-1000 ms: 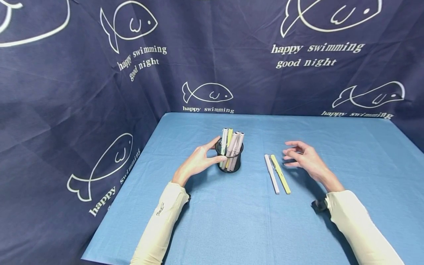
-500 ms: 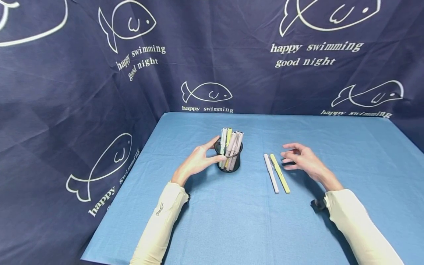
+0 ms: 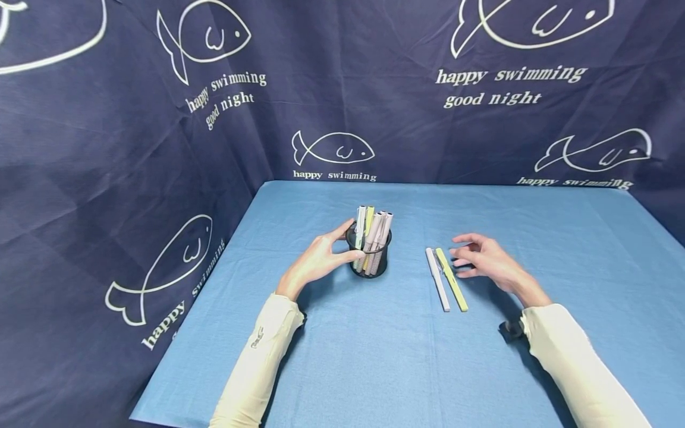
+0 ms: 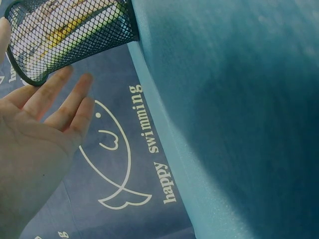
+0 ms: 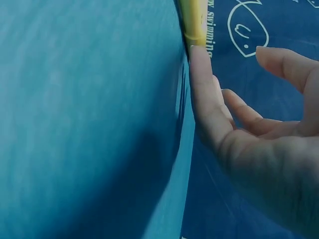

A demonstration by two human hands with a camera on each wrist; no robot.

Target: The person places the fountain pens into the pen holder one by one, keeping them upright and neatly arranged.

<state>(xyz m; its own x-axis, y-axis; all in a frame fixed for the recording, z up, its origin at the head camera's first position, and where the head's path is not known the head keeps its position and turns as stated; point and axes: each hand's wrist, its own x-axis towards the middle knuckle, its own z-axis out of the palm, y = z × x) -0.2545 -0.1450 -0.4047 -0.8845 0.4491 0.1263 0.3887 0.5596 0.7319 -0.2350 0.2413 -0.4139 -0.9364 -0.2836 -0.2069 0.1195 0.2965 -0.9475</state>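
Observation:
My left hand (image 3: pixel 316 261) holds a black mesh pen cup (image 3: pixel 381 263) by its rim, thumb in front and a finger behind. Several capped pens (image 3: pixel 377 229) stand in the cup, pale pink, white and yellow-green. In the left wrist view, fingertips meet the rim of the pen cup (image 4: pixel 75 37). Right of the cup, a pale pink pen (image 3: pixel 438 284) and a yellow pen (image 3: pixel 455 286) lie side by side on the cloth. Close to the yellow pen's right side, my right hand (image 3: pixel 489 261) has relaxed, parted fingers and holds nothing. The right wrist view shows the yellow pen (image 5: pixel 193 20) beyond a fingertip.
A blue cloth (image 3: pixel 374 356) covers the table. Dark blue curtains (image 3: pixel 407 137) with white fish drawings and lettering hang behind and to the left of it. Dark straps sit at both sleeve cuffs.
My right hand has shifted slightly left, closer to the yellow pen. The left hand stays on the pen cup, and the two pens on the cloth lie as before.

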